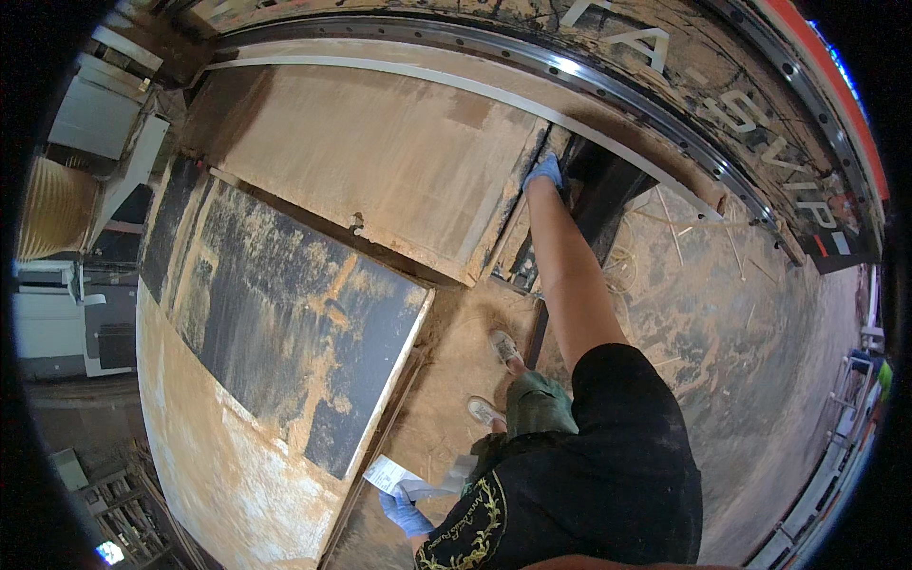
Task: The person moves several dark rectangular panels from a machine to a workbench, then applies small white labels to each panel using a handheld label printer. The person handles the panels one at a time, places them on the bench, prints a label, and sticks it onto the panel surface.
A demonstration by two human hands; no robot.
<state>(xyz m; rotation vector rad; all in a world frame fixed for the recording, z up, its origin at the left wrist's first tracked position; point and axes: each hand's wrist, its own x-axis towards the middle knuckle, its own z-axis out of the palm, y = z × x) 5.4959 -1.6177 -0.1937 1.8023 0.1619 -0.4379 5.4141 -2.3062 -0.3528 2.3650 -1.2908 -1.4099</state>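
Observation:
My left hand (407,513), in a blue glove, is closed on a white printed paper sheet (394,475) at the lower middle, beside the edge of a dusty black panel (285,313). A greyish flap hangs off the sheet to the right. My right arm stretches far forward. Its blue-gloved hand (544,173) touches the dusty machine edge at the right end of a wide brown board (380,152). The fingers there are small and partly hidden, so whether they grip anything does not show.
A machine beam with a metal rail (570,66) arches over the far side. Dark machine parts (608,190) stand right of my right hand. A brown-white board (228,465) lies at left. Sawdust and thin strips litter the floor (722,313). A ribbed yellowish hose (57,209) is far left.

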